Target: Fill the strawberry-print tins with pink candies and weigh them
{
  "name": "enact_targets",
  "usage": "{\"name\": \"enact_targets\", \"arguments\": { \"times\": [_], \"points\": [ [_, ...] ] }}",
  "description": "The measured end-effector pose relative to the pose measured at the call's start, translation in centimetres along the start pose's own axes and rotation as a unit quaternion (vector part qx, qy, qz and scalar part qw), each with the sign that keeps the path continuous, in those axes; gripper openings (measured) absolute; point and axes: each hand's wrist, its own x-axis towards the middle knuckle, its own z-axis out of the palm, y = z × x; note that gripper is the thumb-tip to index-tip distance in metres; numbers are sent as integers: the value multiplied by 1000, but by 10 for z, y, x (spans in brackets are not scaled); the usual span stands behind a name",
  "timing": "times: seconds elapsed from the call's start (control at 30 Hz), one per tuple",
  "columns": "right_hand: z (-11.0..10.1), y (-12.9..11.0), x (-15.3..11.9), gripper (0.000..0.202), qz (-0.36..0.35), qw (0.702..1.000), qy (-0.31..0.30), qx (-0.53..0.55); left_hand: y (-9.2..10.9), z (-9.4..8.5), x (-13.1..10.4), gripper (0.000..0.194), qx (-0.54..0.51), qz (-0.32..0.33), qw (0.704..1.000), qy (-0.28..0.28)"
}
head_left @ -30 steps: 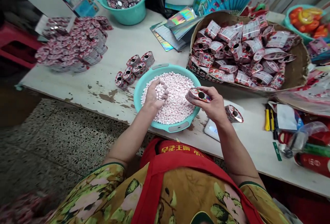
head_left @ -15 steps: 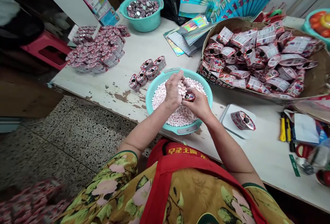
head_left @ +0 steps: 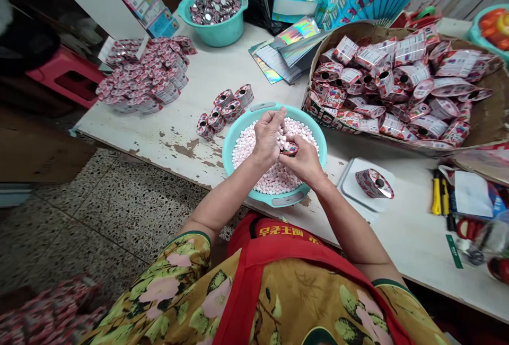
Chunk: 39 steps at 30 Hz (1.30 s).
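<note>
Above a teal basin (head_left: 228, 149) of pale pink candies (head_left: 274, 179), my left hand (head_left: 268, 135) is cupped round a small heap of the candies. My right hand (head_left: 304, 162) grips a small red printed container (head_left: 291, 149) right beside it, and the two hands touch or nearly touch. Candies lie against the container's opening. Several similar containers (head_left: 231, 109) stand on the table just left of the basin. Another one (head_left: 374, 183) rests on a white scale (head_left: 349, 187) to the right.
A large cardboard box (head_left: 491, 117) of printed containers is at the right. More containers (head_left: 147, 77) are massed at the left, near a teal basin (head_left: 222, 32) of metallic-looking round pieces. Yellow cutters (head_left: 436, 194) and scissors (head_left: 468, 228) lie at the far right.
Fewer candies show in my left hand, beside the container. My right hand keeps its hold. The view has shifted slightly.
</note>
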Motion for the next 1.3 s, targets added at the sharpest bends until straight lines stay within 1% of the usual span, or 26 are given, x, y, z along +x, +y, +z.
{"name": "enact_targets", "arguments": {
  "times": [0.1, 0.27, 0.37, 0.57, 0.77, 0.9, 1.0, 1.1, 1.17, 1.23, 1.3],
  "points": [
    [1, 2, -1, 39, -5, 1000, 9, 7, -1, 2, 0, 46, 16, 2, 1000, -1],
    [-4, 2, -3, 35, 15, 999, 23, 24, -1, 6, 1, 38, 37, 7, 999, -12],
    [-6, 1, -3, 35, 12, 999, 21, 31, 0, 10, -2, 39, 38, 0, 999, -13],
    [-7, 3, -6, 34, 22, 998, 26, 60, 7, 15, -14, 46, 20, -26, 997, -63],
    [-5, 6, -12, 32, 4, 995, 38, 90, 14, 17, -18, 45, 34, -46, 996, -73],
    [-4, 8, -15, 32, -3, 994, 46, 99, 11, 19, -21, 43, 53, -49, 993, -93],
    [-3, 11, -17, 31, 5, 993, 39, 112, 8, 22, -25, 41, 56, -47, 992, -107],
    [-4, 13, -19, 36, 8, 985, 18, 169, 11, 23, -22, 40, 40, -41, 995, -82],
    [-6, 14, -20, 42, 17, 979, 4, 204, 16, 18, -12, 36, 25, -42, 997, -59],
    [-11, 15, -23, 46, 31, 974, -2, 224, 21, 7, 3, 30, 4, -47, 998, -36],
    [-18, 16, -29, 47, 37, 971, 2, 235, 21, -10, 19, 26, -26, -63, 998, 8]
  ]
}}
